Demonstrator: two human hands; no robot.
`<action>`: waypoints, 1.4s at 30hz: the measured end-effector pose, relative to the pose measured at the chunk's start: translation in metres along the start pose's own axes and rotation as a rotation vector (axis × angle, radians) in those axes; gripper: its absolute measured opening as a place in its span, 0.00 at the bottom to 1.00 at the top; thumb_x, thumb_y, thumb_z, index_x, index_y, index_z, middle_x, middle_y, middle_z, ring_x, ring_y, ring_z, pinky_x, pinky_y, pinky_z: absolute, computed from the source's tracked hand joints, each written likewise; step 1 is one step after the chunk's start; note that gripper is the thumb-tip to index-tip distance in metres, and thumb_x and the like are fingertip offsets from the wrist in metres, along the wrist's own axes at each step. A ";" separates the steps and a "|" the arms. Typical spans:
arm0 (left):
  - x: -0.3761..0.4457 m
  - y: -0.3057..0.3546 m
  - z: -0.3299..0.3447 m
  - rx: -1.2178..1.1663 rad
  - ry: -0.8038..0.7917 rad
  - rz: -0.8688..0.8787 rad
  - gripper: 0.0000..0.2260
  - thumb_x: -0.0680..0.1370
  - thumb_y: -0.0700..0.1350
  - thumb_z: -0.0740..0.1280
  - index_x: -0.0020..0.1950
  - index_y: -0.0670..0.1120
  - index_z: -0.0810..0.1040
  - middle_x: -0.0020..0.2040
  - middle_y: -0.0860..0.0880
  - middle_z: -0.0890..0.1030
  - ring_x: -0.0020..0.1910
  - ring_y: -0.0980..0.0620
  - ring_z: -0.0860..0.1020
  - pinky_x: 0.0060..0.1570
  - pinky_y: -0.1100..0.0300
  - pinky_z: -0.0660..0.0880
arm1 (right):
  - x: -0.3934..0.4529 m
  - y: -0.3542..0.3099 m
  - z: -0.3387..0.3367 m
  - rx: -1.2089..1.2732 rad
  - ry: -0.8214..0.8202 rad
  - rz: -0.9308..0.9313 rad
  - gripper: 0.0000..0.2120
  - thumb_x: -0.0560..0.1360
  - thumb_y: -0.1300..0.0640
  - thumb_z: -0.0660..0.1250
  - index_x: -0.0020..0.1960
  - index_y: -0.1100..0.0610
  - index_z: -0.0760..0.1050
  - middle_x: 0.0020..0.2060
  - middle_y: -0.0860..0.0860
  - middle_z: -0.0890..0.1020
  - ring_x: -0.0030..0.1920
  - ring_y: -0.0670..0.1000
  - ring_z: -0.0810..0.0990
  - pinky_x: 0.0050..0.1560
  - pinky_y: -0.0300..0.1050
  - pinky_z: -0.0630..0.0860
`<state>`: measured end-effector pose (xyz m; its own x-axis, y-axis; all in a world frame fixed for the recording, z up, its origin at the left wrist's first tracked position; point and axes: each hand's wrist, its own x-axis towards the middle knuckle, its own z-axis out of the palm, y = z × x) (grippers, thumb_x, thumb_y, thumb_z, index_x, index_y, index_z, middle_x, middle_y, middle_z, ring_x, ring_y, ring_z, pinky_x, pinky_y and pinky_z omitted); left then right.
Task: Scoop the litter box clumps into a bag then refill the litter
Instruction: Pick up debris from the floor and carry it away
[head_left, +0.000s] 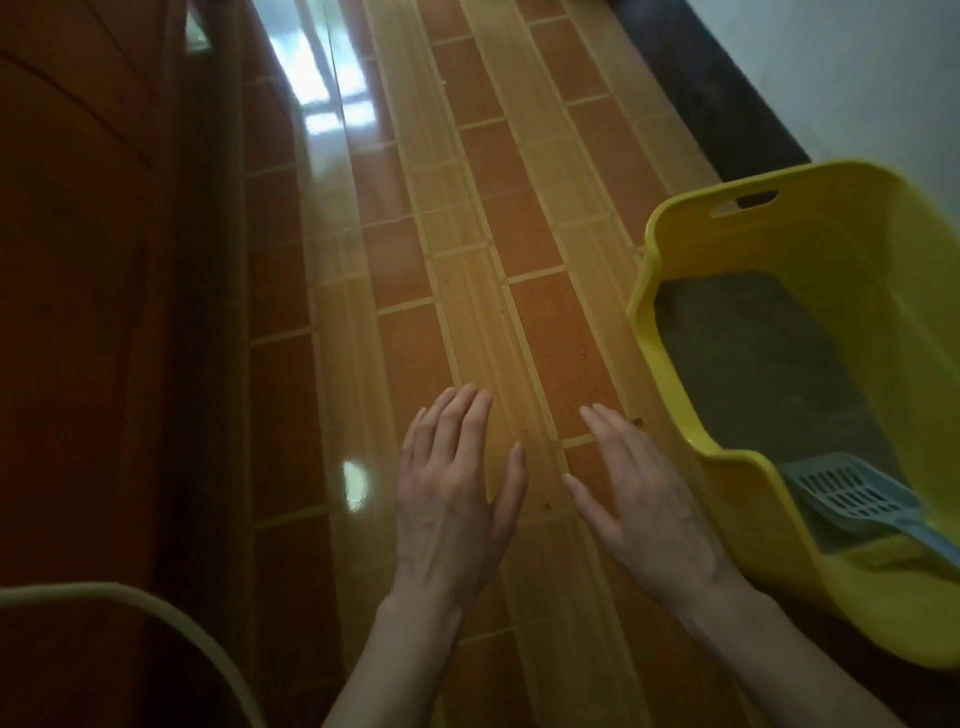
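Observation:
A yellow high-walled litter box (670, 332) stands on the floor at the right, with grey litter (763, 364) spread inside it. A grey-blue slotted scoop (852, 493) lies in the box's near end, its handle pointing right. My left hand (457, 493) and my right hand (634, 493) hover side by side over the tiles, palms down, fingers straight, holding nothing. The right hand is just left of the box's near wall without touching it. No bag is in view.
The floor (467, 260) is glossy orange and yellow tile with a few litter crumbs (636, 421) near the box. Dark wooden furniture (104, 312) runs along the left. A pale curved rim (156, 608) sits at the bottom left. A dark skirting and white wall (857, 78) are at the top right.

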<state>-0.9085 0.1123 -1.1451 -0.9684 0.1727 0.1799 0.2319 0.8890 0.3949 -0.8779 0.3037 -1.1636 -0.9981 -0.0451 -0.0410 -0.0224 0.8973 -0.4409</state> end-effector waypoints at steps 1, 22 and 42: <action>0.000 -0.004 0.015 -0.017 0.009 -0.002 0.25 0.84 0.56 0.61 0.78 0.45 0.70 0.75 0.46 0.74 0.78 0.49 0.68 0.74 0.42 0.71 | 0.003 0.007 0.012 0.002 0.002 0.005 0.32 0.80 0.44 0.60 0.80 0.53 0.57 0.77 0.52 0.65 0.77 0.50 0.64 0.72 0.53 0.71; 0.014 -0.007 0.114 -1.138 0.194 -0.560 0.21 0.85 0.58 0.59 0.74 0.50 0.75 0.70 0.56 0.78 0.68 0.65 0.75 0.63 0.70 0.74 | 0.051 0.072 0.059 -0.479 0.157 0.055 0.23 0.81 0.54 0.65 0.72 0.63 0.70 0.64 0.61 0.76 0.64 0.58 0.77 0.61 0.50 0.80; 0.010 -0.014 0.117 -1.730 0.169 -0.907 0.20 0.88 0.52 0.53 0.70 0.42 0.77 0.61 0.45 0.86 0.63 0.49 0.83 0.71 0.48 0.75 | 0.066 0.078 0.066 -0.389 0.101 0.227 0.03 0.80 0.61 0.62 0.52 0.54 0.69 0.41 0.52 0.76 0.36 0.50 0.76 0.37 0.44 0.77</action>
<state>-0.9325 0.1512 -1.2538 -0.8402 -0.1487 -0.5215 -0.3190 -0.6423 0.6969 -0.9413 0.3414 -1.2594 -0.9803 0.1977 -0.0014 0.1975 0.9784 -0.0611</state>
